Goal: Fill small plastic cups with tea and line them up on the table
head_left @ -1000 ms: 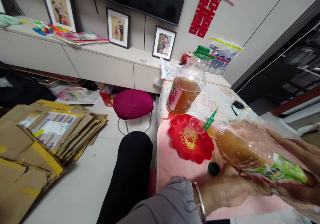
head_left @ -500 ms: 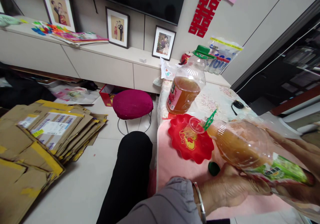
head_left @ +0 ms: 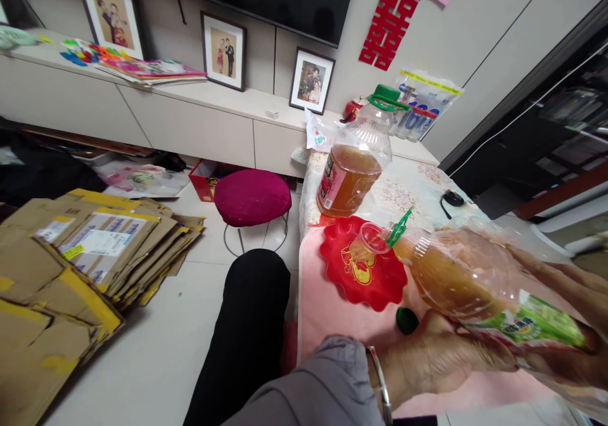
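A large clear plastic juice bottle (head_left: 456,277) with amber drink lies tilted nearly flat, its mouth pointing left. My left hand (head_left: 444,356), with a silver bangle at the wrist, is wrapped round its underside. At the frame's right edge, my right hand (head_left: 565,280) grips the bottle's base end, partly cut off. The bottle's neck, with a green plastic handle (head_left: 399,231), is at the rim of a small clear plastic cup (head_left: 373,241) holding some amber drink. That cup leans in a scalloped red plate (head_left: 339,280). A dark green cap (head_left: 407,319) lies near my left hand.
Behind the plate stands another juice bottle (head_left: 354,176) with a green lid. A black coiled item (head_left: 452,198) lies on the floral tablecloth (head_left: 399,192). To the left are a magenta stool (head_left: 253,198) and stacked flattened cardboard (head_left: 61,287).
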A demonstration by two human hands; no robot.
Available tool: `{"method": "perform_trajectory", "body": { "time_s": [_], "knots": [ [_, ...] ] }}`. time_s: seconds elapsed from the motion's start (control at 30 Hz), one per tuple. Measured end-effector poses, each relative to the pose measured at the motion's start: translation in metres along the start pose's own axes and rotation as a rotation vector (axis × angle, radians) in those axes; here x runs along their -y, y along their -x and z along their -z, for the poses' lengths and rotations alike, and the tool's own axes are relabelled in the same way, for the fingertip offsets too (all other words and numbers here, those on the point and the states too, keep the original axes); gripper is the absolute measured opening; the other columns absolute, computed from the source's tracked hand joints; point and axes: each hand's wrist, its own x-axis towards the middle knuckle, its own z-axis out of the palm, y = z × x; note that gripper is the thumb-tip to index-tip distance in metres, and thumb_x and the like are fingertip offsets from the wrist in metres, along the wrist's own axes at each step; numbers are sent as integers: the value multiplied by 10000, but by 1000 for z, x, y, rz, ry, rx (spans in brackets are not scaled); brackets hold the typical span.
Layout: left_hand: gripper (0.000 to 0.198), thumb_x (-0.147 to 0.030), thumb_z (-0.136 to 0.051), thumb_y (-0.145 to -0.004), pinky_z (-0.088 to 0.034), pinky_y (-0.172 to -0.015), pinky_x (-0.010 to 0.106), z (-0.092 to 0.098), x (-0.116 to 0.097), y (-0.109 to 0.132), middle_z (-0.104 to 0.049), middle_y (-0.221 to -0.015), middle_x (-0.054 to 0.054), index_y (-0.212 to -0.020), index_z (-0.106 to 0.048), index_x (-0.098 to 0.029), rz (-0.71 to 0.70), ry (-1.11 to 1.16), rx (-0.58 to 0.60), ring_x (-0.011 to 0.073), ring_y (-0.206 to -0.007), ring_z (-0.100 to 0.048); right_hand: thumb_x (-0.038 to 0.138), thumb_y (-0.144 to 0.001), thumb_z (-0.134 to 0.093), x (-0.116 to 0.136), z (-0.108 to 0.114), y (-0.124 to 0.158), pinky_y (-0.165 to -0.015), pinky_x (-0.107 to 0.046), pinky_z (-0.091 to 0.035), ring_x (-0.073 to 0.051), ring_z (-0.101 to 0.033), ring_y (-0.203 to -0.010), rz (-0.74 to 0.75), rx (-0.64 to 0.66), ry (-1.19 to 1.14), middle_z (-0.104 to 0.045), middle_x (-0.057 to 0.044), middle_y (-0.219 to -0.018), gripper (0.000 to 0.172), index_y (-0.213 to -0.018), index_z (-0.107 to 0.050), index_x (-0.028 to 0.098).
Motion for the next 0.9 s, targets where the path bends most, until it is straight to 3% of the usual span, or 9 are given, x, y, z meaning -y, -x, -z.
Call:
{"method": "perform_trajectory", "body": {
  "time_s": [0.23,0.47,0.67,0.9],
  "knots": [
    [969,-411,-1020,-392,-301,-1257,657,-2,-1,1,-666,-1402,194,-1292,-728,-206,-13,-2,59,465,-1479,-467,689,-901,-527,2,2,-1,-846,-677,-592,-529,-602,-1236,7,-15,25,-461,-218,-1560,976,-1697,-111,308],
    [1007,-414,-1025,-340,-291,-1247,670,-2,-2,0,-708,-1300,187,-1285,-733,-228,20,-3,39,463,-1424,-531,695,-898,-528,0,-1,-1,-837,-659,-604,-506,-613,-1231,10,-25,15,-478,-199,-1552,961,-1693,-140,319],
    [1012,-421,-1024,-358,-286,-1247,688,-1,-1,-1,-670,-1384,213,-1299,-725,-200,-11,2,55,480,-1455,-490,691,-902,-546,-1,0,3,-871,-670,-590,-526,-598,-1248,12,19,40,-429,-208,-1588,988,-1694,-80,328],
    [1022,-420,-1019,-379,-307,-1243,690,-1,-2,0,-610,-1462,227,-1328,-705,-202,-25,-7,50,484,-1464,-467,725,-883,-551,-2,-1,5,-879,-675,-583,-526,-584,-1269,-16,13,13,-451,-203,-1571,999,-1695,-118,333]
  ]
}}
